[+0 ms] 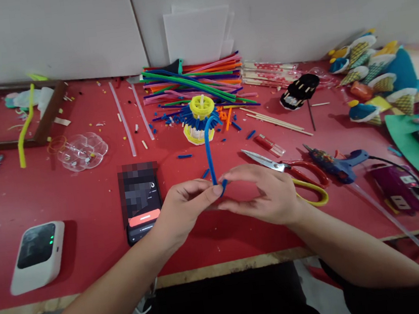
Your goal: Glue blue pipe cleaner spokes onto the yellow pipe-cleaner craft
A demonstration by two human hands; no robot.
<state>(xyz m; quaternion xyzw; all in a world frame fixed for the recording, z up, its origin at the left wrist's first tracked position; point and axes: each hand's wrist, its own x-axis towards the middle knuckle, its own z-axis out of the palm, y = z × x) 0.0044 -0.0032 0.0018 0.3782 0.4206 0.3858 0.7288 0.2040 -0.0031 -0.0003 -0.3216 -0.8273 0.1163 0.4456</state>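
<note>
Both hands meet over the front of the red table around a blue pipe cleaner point(209, 149). My left hand point(186, 203) pinches its lower end between thumb and fingers, and the rest rises upward and curls over at the top. My right hand point(262, 194) has its thumb and finger closed on the short bent end beside the left thumb. Behind the pipe cleaner stands a small yellow and blue craft piece point(202, 108) with a spoked wheel-like top and a pale yellow-rimmed base. Cut blue bits point(185, 156) lie around it.
Scissors point(271, 162) and a glue gun point(338, 161) with its cable lie right of my hands. A phone point(141, 201) and a white device point(38, 257) lie left. Behind are bundled pipe cleaners point(192, 80), wooden sticks point(277, 122), and a black craft piece point(300, 89).
</note>
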